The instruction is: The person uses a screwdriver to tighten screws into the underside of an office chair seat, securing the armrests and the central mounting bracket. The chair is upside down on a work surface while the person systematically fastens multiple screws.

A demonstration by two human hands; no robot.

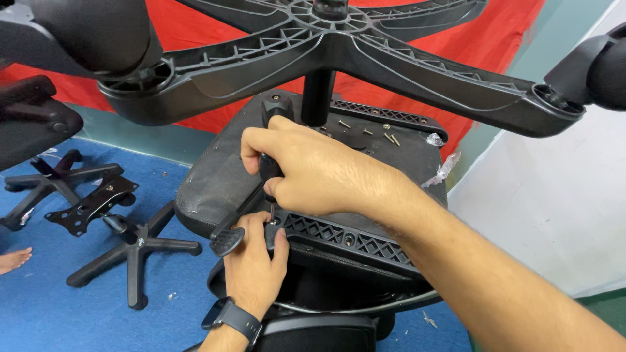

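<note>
An upturned black office chair seat (215, 176) lies in front of me, its star-shaped wheel base (339, 52) spreading overhead. My right hand (313, 169) is closed around a black screwdriver handle (268, 168), held upright over a black ribbed bracket (339, 238) along the seat's near edge. My left hand (251, 264), with a dark smartwatch (231, 319) on the wrist, presses on the bracket's left end at the screw spot. The screwdriver tip is hidden between my hands.
Loose screws (391, 138) and a scrap of clear plastic wrap (443, 168) lie on the seat's far side. On the blue carpet at left stand another chair base (134, 251), a flat metal plate (91, 205) and a second base (45, 182). A person's bare foot (13, 259) shows at left.
</note>
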